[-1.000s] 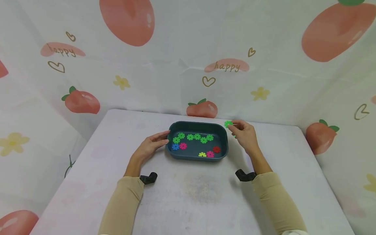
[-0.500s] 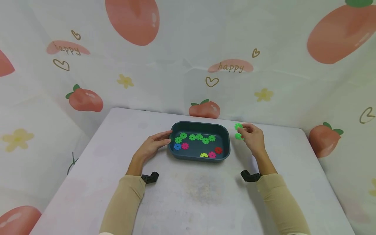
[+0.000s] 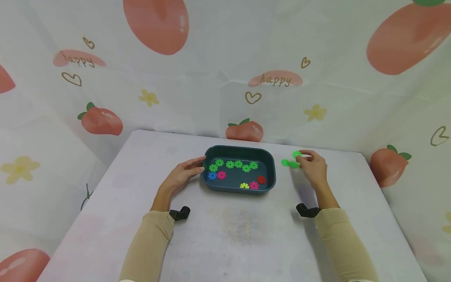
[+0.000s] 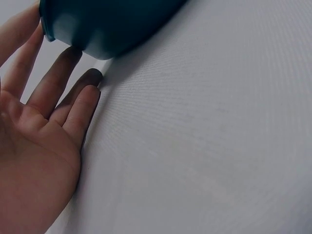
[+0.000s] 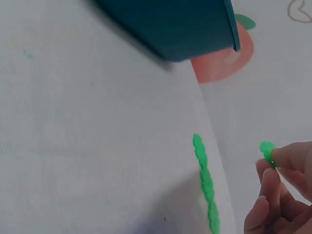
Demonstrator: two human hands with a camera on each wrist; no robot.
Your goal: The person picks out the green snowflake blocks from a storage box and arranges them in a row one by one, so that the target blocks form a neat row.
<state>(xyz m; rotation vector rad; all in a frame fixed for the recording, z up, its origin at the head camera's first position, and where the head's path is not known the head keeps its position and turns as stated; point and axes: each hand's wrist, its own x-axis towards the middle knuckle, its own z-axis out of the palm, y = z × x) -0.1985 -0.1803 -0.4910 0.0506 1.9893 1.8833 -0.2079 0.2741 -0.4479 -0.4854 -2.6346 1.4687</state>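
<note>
With straight fingers, my left hand (image 3: pixel 179 176) touches the left end of a dark teal tray (image 3: pixel 237 189); in the left wrist view the fingertips (image 4: pixel 73 52) meet its wall. My right hand (image 3: pixel 313 168) pinches a bright green notched plastic disc (image 3: pixel 296 154) between thumb and finger, raised right of the tray. Below it, more green discs (image 3: pixel 285 162) lie on the table, forming a row (image 5: pixel 207 183) in the right wrist view. Inside the tray are several green discs (image 3: pixel 230 164), a blue disc (image 3: pixel 212 176), two pink discs (image 3: pixel 221 175), a red disc (image 3: pixel 261 179) and a yellow disc (image 3: pixel 244 185), partly hidden by the near wall.
A pale cloth covers the table (image 3: pixel 225 239). Behind it hangs a white backdrop (image 3: pixel 197 98) printed with peaches and hearts. Black devices (image 3: pixel 180 213) are strapped at both wrists.
My right hand has moved right, away from the tray, carrying the green disc. More of the green discs on the table now show. My left hand has stayed at the tray.
</note>
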